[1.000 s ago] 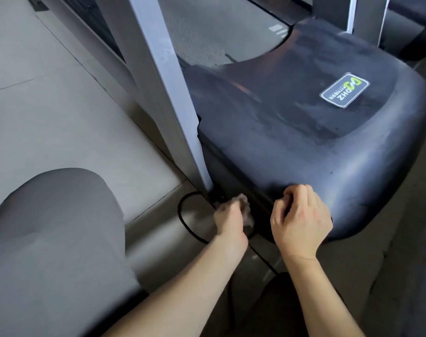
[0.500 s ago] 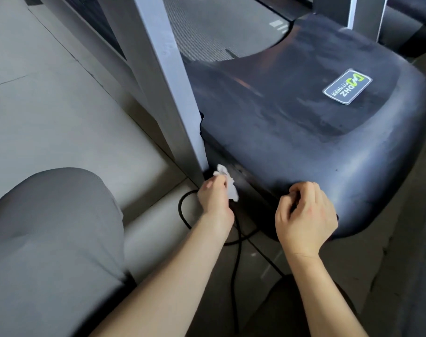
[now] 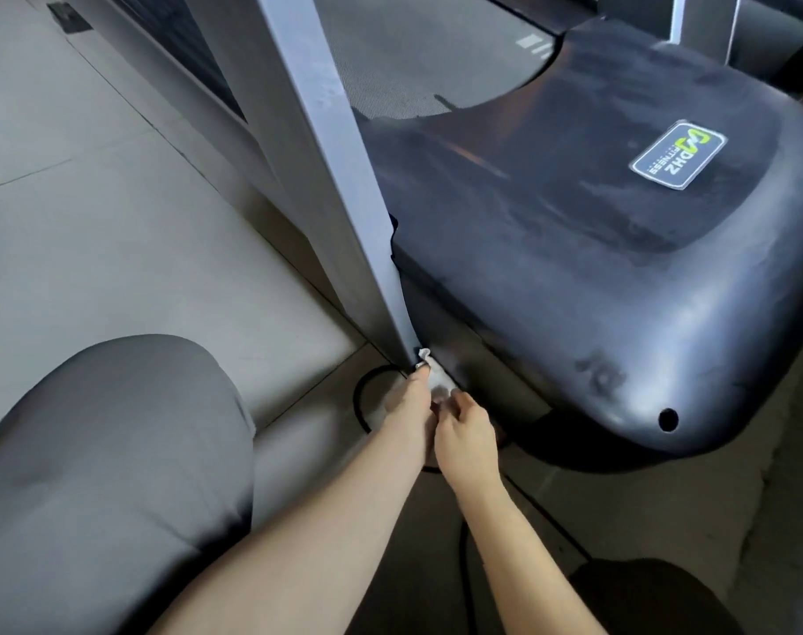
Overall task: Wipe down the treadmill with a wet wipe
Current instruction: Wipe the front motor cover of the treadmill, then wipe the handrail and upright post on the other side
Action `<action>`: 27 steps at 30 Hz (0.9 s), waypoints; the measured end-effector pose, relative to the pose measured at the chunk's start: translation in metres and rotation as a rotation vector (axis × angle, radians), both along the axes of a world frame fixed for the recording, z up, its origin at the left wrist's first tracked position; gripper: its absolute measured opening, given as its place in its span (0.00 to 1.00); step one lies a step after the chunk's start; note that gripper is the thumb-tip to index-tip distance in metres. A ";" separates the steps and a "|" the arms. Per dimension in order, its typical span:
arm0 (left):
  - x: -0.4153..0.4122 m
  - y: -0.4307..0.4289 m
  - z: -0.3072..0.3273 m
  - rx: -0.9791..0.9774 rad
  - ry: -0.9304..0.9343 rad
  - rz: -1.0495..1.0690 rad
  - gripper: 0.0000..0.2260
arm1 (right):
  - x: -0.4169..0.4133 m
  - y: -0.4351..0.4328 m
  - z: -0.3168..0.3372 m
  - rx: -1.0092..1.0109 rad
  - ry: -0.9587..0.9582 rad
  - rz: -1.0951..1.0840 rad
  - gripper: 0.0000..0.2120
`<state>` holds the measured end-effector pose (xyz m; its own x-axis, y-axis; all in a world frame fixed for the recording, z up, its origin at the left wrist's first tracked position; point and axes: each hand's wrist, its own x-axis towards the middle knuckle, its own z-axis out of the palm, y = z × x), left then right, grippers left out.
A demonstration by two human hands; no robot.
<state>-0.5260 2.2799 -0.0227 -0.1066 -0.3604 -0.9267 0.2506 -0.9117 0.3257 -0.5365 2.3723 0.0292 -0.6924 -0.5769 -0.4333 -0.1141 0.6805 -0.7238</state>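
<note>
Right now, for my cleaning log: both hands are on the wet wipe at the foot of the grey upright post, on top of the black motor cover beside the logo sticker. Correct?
Not quite. The head view shows the left hand and right hand on the wet wipe at the foot of the grey upright post, but low against the black motor cover's side, far from the logo sticker.

Treadmill motor cover: matte black, streaked. Badge on cover: dark, lime-green logo, white lettering. Upright post: grey. Wet wipe: white. Floor: beige tile.

Tight corner between upright post and motor cover, cable perhaps underfoot
</note>
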 end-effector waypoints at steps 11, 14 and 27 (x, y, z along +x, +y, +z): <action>0.036 -0.049 0.045 -0.239 -0.270 -0.725 0.04 | 0.022 -0.065 -0.037 -0.086 0.152 -0.191 0.11; 0.052 -0.080 0.066 -0.417 -0.295 -0.744 0.06 | 0.039 -0.081 -0.025 -0.121 0.287 -0.120 0.09; 0.094 -0.143 0.110 -0.971 -0.226 -0.899 0.18 | 0.048 -0.100 0.006 -0.320 0.387 -0.152 0.09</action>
